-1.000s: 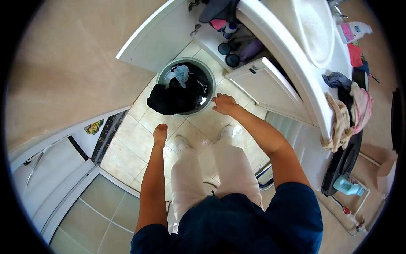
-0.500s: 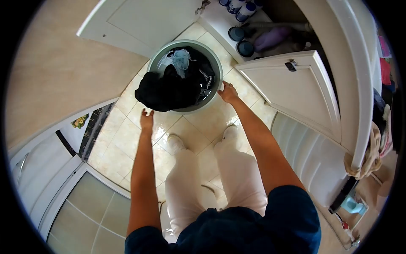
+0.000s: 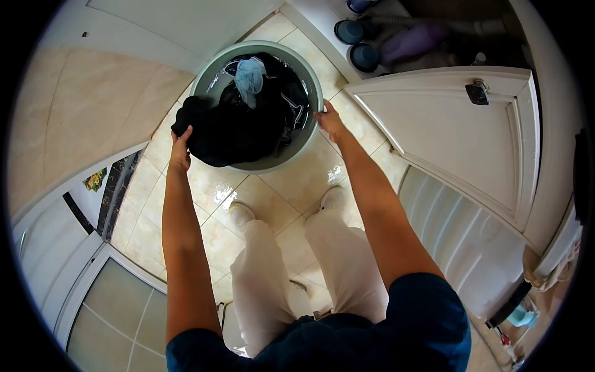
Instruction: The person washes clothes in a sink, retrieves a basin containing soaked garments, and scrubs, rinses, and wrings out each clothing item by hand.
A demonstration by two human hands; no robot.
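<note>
A round grey-green basin (image 3: 317,87) stands on the tiled floor, holding water and wet black clothing (image 3: 238,133). Part of the clothing hangs over its left rim. A pale blue mesh bundle (image 3: 250,80) lies on top of the dark fabric. My left hand (image 3: 180,150) is at the overhanging black cloth, thumb and fingers closed on its edge; the fabric covers the rim there. On the opposite side, my right hand (image 3: 331,122) grips the basin's right rim, its fingers partly hidden against the outside.
An open white cabinet door (image 3: 446,136) stands to the right. Inside the cabinet are dark-based containers (image 3: 364,57) and a purple bottle (image 3: 412,43). Another white panel (image 3: 155,28) is at the upper left. Wet patches shine on the floor tiles (image 3: 279,192).
My left hand has moved up and left to the hanging black cloth. My right hand has closed in on the rim. The view has shifted closer to the basin.
</note>
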